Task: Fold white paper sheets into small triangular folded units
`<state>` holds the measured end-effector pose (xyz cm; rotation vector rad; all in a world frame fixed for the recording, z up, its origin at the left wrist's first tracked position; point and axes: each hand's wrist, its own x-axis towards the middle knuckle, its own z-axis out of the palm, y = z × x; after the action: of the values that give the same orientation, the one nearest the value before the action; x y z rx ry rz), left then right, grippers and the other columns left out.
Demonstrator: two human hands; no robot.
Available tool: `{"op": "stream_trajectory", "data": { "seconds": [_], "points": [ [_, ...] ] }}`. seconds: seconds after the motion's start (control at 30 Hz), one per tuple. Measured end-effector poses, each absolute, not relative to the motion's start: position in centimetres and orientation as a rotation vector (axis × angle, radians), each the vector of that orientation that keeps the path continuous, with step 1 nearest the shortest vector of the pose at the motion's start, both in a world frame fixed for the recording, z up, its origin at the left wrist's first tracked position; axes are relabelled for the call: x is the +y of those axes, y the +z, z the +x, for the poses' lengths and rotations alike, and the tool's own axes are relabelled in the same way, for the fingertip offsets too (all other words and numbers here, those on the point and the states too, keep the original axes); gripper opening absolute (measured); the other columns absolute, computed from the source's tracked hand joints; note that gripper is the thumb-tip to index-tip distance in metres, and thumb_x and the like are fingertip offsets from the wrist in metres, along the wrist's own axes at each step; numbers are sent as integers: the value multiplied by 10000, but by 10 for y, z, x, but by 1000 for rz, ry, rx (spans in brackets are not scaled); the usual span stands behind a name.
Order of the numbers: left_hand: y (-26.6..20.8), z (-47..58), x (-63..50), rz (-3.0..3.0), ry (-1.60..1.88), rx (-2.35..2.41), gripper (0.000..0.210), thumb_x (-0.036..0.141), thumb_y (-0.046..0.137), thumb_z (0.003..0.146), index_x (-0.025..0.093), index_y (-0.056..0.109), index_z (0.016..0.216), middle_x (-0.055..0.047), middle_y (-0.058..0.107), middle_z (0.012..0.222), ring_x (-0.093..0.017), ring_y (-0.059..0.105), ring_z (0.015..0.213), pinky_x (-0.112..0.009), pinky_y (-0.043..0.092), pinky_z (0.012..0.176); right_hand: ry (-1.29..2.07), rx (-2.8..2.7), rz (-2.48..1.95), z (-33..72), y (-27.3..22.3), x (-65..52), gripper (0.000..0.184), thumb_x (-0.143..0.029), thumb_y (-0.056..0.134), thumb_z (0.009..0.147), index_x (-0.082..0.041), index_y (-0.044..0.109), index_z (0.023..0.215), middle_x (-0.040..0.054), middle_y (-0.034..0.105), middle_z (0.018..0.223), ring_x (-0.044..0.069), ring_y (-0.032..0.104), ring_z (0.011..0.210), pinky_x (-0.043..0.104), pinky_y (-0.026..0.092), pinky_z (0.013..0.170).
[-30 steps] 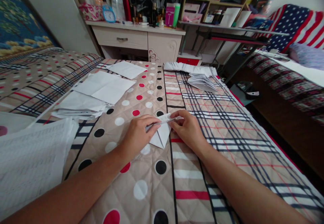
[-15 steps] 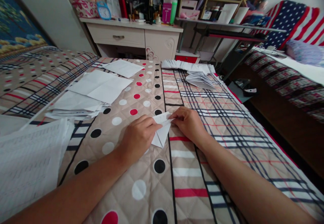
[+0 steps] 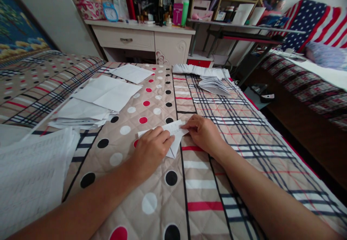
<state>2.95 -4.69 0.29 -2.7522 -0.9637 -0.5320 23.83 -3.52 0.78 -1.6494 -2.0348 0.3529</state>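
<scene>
A folded sheet of white paper (image 3: 176,135) lies on the patterned quilt in front of me, with a triangular lower flap pointing toward me and a band along its far edge. Faint marks show on that band. My left hand (image 3: 154,145) rests over the left part with fingers curled and pressed onto it, hiding the middle of that side. At the right tip, my right hand (image 3: 202,131) pinches the paper between thumb and fingers. Both hands are low, close to the quilt.
Loose white sheets (image 3: 105,91) are piled at left, with printed pages (image 3: 32,175) nearer me. Folded paper pieces (image 3: 214,85) and a pleated white strip (image 3: 200,71) lie at the far right of the quilt (image 3: 151,204). Beyond stands a dresser (image 3: 124,34).
My left hand has shifted its fingers over the paper, and a left corner of it now shows beyond the knuckles. The right hand keeps its pinch, slightly farther right.
</scene>
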Motion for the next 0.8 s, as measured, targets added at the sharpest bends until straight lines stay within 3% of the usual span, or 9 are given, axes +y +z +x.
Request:
{"op": "stream_trajectory", "data": {
  "seconds": [0.1, 0.17, 0.27, 0.33, 0.47, 0.6, 0.8],
  "points": [
    [5, 32, -49, -2727, -496, -964, 181, 112, 549, 897, 148, 685, 1012, -50, 659, 815, -209, 553, 792, -325, 452, 639, 188, -2040, -1582, 231, 15, -46, 345, -37, 511, 796, -218, 773, 929, 85, 691, 1006, 239, 626, 926, 370, 506, 798],
    [7, 32, -50, -2713, -498, -973, 156, 113, 540, 898, 148, 692, 911, -48, 652, 775, -211, 558, 763, -326, 446, 619, 130, -2033, -1464, 219, 18, -59, 398, -53, 486, 822, -203, 721, 1106, 108, 669, 1148, 280, 581, 1088, 449, 473, 935],
    [5, 30, -51, -2706, -500, -1016, 188, 90, 544, 876, 146, 680, 760, -54, 646, 723, -208, 579, 732, -318, 462, 610, 295, -2149, -1271, 195, 16, -80, 482, -179, 477, 893, -184, 532, 1372, 130, 582, 1360, 299, 504, 1275, 536, 351, 1103],
    [0, 27, -54, -2723, -507, -998, 197, 50, 534, 851, 136, 698, 782, -64, 671, 744, -208, 610, 739, -309, 496, 622, 453, -2156, -1248, 184, 13, -91, 545, -179, 399, 927, -134, 386, 1470, 164, 516, 1430, 284, 464, 1337, 531, 342, 1125],
    [-8, 26, -64, -2722, -503, -918, 326, -5, 478, 806, 107, 727, 983, -132, 738, 959, -239, 678, 882, -315, 561, 757, 594, -2221, -1285, 183, 10, -99, 568, -249, 362, 967, -56, 305, 1498, 207, 390, 1507, 286, 342, 1423, 523, 308, 1158],
    [-8, 31, -79, -2746, -425, -1065, 418, -2, 448, 805, 91, 697, 1128, -165, 678, 1212, -256, 639, 1132, -329, 543, 938, 492, -2376, -1379, 194, 11, -95, 600, -333, 386, 972, 27, 365, 1452, 249, 317, 1522, 324, 254, 1450, 525, 287, 1168],
    [6, 42, -98, -2504, 103, -1412, 452, -21, 432, 815, 17, 645, 1212, -281, 606, 1248, -310, 669, 1080, -357, 616, 766, 139, -2410, -1629, 196, 4, -92, 751, -540, 466, 923, 49, 462, 1387, 290, 343, 1489, 388, 324, 1408, 544, 311, 1148]
  ]
}}
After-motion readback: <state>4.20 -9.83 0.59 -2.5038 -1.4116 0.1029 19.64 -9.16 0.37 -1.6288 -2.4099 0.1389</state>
